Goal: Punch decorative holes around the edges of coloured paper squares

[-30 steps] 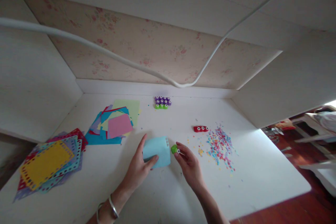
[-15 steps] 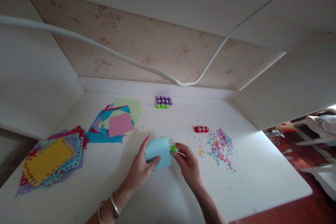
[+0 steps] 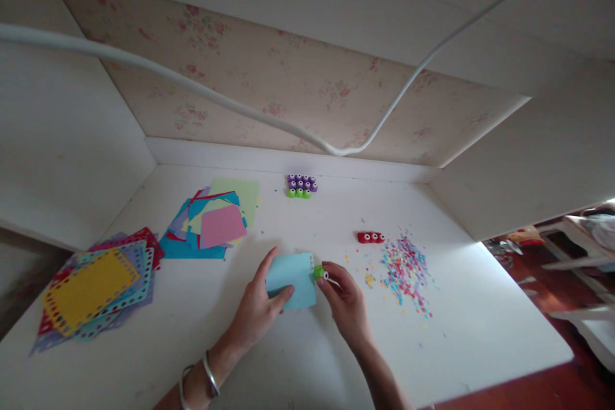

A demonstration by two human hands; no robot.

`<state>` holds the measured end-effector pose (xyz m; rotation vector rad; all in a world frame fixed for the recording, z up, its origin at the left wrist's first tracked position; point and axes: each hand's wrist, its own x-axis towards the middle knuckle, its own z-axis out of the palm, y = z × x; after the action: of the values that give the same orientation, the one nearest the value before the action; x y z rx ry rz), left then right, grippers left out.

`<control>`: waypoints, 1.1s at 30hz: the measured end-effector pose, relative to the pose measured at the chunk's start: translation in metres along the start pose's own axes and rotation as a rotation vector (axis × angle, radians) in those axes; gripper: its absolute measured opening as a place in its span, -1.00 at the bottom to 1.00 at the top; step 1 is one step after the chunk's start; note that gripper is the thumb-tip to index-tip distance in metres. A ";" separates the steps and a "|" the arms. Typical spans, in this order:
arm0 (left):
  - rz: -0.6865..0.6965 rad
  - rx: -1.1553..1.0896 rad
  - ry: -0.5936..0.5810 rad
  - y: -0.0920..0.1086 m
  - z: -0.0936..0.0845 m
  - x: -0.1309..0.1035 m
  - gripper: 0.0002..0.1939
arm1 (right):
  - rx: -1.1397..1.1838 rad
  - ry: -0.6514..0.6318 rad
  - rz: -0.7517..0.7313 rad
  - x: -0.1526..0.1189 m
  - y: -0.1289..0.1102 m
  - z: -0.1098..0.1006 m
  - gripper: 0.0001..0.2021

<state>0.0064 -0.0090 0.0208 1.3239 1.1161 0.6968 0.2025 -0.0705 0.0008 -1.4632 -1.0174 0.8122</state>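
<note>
A light blue paper card (image 3: 294,278) is held by my left hand (image 3: 262,301), thumb on top and fingers at its far left edge. Small holes run down the upper part of the card's right edge. My right hand (image 3: 344,298) grips a small green hole punch (image 3: 319,273) at that same edge, below the holes. Several purple punches (image 3: 302,183) and a row of green punches (image 3: 299,193) stand at the back. Red punches (image 3: 371,237) lie to the right.
Punched sheets with a yellow one (image 3: 91,291) on top lie at the left. Plain coloured sheets (image 3: 222,227) are piled behind my left hand. Paper confetti (image 3: 407,269) covers part of the white table (image 3: 480,327) at the right. A white cable (image 3: 216,99) hangs across the front.
The camera view has shifted slightly. The green punch sits marginally lower along the card's edge relative to the holes; both hands keep nearly the same pose.
</note>
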 end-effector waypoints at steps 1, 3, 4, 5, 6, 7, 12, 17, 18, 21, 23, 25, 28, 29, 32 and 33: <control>0.000 -0.006 -0.002 0.000 0.000 0.000 -0.15 | 0.002 0.002 0.002 0.000 0.000 0.000 -0.76; -0.002 -0.022 -0.004 -0.001 0.000 0.000 -0.15 | 0.009 -0.002 0.002 0.000 0.001 0.000 -0.76; -0.006 -0.032 -0.003 -0.001 0.001 0.000 -0.15 | 0.012 -0.007 -0.001 0.000 0.001 0.000 -0.76; -0.011 -0.042 -0.002 -0.001 0.001 0.000 -0.14 | 0.011 -0.011 -0.008 0.000 0.001 0.000 -0.77; -0.016 -0.052 0.000 -0.002 0.001 0.001 -0.14 | 0.008 -0.014 -0.017 -0.001 0.000 -0.001 -0.77; -0.021 -0.062 0.002 -0.002 0.001 0.001 -0.14 | 0.004 -0.015 -0.027 -0.001 0.000 -0.001 -0.78; -0.044 -0.108 0.012 -0.002 0.000 0.002 -0.11 | -0.020 -0.007 -0.057 -0.002 -0.005 -0.001 -0.81; -0.057 -0.133 0.006 -0.002 0.001 0.003 -0.11 | -0.037 -0.023 -0.082 -0.002 -0.004 -0.002 -0.82; -0.058 -0.136 0.005 -0.003 0.001 0.003 -0.10 | -0.039 -0.029 -0.091 -0.002 -0.003 -0.002 -0.82; -0.061 -0.143 0.001 -0.004 0.001 0.003 -0.09 | -0.034 -0.045 -0.123 -0.002 -0.002 -0.004 -0.82; -0.054 -0.124 -0.001 -0.004 0.001 0.003 -0.10 | -0.023 -0.051 -0.140 -0.002 -0.002 -0.004 -0.81; -0.023 -0.064 0.017 -0.004 -0.001 0.003 -0.14 | -0.021 -0.059 -0.142 -0.002 -0.004 -0.004 -0.82; 0.081 0.083 0.080 -0.005 -0.004 0.003 -0.20 | -0.051 -0.081 -0.121 -0.002 -0.007 -0.004 -0.83; 0.110 0.128 0.091 -0.006 -0.004 0.003 -0.22 | -0.065 -0.081 -0.114 -0.002 -0.007 -0.004 -0.83; 0.117 0.192 0.040 -0.007 -0.003 0.000 -0.21 | -0.113 -0.054 -0.116 -0.001 -0.008 -0.004 -0.80; 0.103 0.190 0.012 -0.007 -0.003 -0.001 -0.21 | -0.130 -0.046 -0.123 -0.001 -0.008 -0.004 -0.80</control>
<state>0.0022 -0.0098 0.0143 1.5493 1.1522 0.6867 0.2043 -0.0731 0.0087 -1.4808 -1.2014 0.7044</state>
